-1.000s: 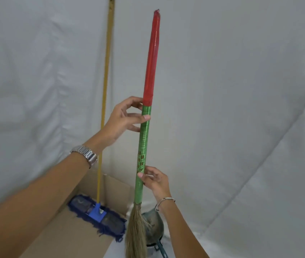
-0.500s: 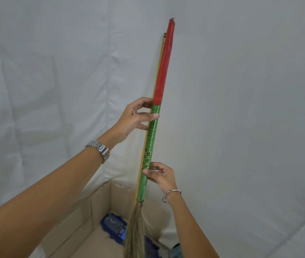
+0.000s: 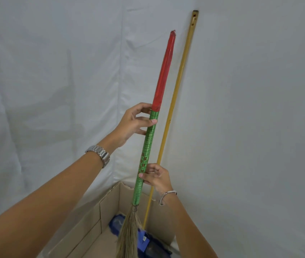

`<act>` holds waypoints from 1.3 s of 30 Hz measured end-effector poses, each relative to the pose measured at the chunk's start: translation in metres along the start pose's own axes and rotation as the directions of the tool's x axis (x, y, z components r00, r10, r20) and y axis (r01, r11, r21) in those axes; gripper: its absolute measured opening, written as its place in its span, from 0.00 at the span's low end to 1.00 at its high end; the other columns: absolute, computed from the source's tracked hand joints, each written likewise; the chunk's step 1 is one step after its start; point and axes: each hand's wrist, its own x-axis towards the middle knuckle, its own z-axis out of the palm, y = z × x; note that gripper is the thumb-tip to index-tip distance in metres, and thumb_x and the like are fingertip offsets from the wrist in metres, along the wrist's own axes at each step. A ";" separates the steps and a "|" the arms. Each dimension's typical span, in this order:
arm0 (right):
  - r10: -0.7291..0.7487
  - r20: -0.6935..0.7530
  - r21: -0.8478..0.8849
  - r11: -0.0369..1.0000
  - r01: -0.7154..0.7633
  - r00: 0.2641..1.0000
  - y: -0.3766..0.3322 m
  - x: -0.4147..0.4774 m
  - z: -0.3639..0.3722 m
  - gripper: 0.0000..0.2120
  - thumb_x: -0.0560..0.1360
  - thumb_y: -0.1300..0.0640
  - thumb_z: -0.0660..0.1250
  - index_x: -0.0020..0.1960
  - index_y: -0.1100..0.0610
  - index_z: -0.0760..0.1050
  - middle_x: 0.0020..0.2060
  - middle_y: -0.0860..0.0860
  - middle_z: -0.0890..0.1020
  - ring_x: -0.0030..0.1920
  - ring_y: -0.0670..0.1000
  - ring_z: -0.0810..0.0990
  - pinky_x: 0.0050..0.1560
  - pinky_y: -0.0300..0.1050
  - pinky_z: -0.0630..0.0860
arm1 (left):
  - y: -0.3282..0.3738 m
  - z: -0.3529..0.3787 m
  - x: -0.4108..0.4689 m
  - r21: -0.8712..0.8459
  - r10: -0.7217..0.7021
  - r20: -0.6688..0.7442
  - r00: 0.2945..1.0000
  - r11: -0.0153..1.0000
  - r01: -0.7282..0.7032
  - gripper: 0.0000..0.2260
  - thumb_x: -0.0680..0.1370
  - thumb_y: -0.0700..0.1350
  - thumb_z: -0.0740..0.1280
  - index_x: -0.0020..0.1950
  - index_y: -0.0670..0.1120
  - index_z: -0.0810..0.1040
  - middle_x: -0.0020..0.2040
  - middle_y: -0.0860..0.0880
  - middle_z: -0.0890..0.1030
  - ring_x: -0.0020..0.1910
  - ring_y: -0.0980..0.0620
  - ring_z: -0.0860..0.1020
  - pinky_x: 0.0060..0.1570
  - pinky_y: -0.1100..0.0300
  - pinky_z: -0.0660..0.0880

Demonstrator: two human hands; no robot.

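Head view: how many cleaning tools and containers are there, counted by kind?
Broom: 1
Mop: 1
Cardboard box: 1
Total: 3

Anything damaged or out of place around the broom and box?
Minor only. The box rim is torn and ragged at its back corner, and the broom has a frayed red tip. The left hand and right hand hold it tilted over the box; the mop leans on the sheet, head inside.
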 end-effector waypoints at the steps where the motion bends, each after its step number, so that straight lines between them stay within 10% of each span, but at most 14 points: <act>1: 0.012 0.021 -0.004 1.000 -0.012 1.000 0.006 0.018 0.005 0.13 0.63 0.70 0.75 0.40 0.55 0.77 0.36 0.50 0.80 0.37 0.50 0.81 0.38 0.40 0.82 | -0.012 -0.010 0.010 0.000 -0.009 -0.019 1.000 1.000 0.009 0.14 0.72 0.35 0.70 0.52 0.51 0.77 0.49 0.52 0.76 0.42 0.53 0.82 0.36 0.58 0.81; 28: 0.224 -0.277 0.001 0.973 -0.233 0.934 0.220 0.300 0.106 0.13 0.64 0.76 0.70 0.42 0.61 0.80 0.33 0.49 0.84 0.35 0.45 0.83 0.37 0.36 0.80 | -0.349 -0.178 0.172 -0.106 -0.294 0.055 0.954 0.949 0.298 0.15 0.70 0.32 0.72 0.51 0.47 0.77 0.45 0.52 0.78 0.40 0.55 0.83 0.40 0.51 0.82; 39: 0.257 -0.346 -0.043 0.956 -0.289 0.902 0.321 0.382 0.120 0.10 0.67 0.74 0.68 0.45 0.64 0.75 0.43 0.61 0.82 0.48 0.64 0.81 0.53 0.60 0.78 | -0.474 -0.193 0.183 -0.117 -0.321 0.005 0.947 0.940 0.320 0.16 0.69 0.32 0.72 0.50 0.50 0.78 0.45 0.55 0.80 0.43 0.58 0.82 0.38 0.66 0.79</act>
